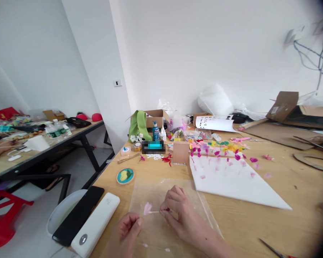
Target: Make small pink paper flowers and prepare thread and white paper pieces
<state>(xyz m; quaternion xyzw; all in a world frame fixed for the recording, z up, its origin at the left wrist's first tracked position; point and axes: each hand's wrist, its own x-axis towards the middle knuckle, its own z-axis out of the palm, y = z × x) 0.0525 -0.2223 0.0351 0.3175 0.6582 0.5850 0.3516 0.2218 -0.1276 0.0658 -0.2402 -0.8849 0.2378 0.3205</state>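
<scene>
My right hand (176,208) pinches the end of a thin pale stem, which carries a light pink flower (148,208) at its left end. Just left of the bloom, my left hand (130,227) is closed with thumb and fingertip pressed together. Whatever may be between those fingers is too small to make out. Both hands are over a clear plastic sheet (188,184) on the wooden table, where a couple of small pale bits (167,249) lie. Beyond it, pink and purple petals (237,157) are scattered over a white foam sheet (231,182) at the right.
At my left are a white power bank (97,224) and a black phone-like slab (79,215) on a round white container (55,211). A round embroidered piece (125,176), a blue pump bottle (155,132) and boxes stand farther back. Scissors (271,248) lie front right. Another person's hand (0,147) shows far left.
</scene>
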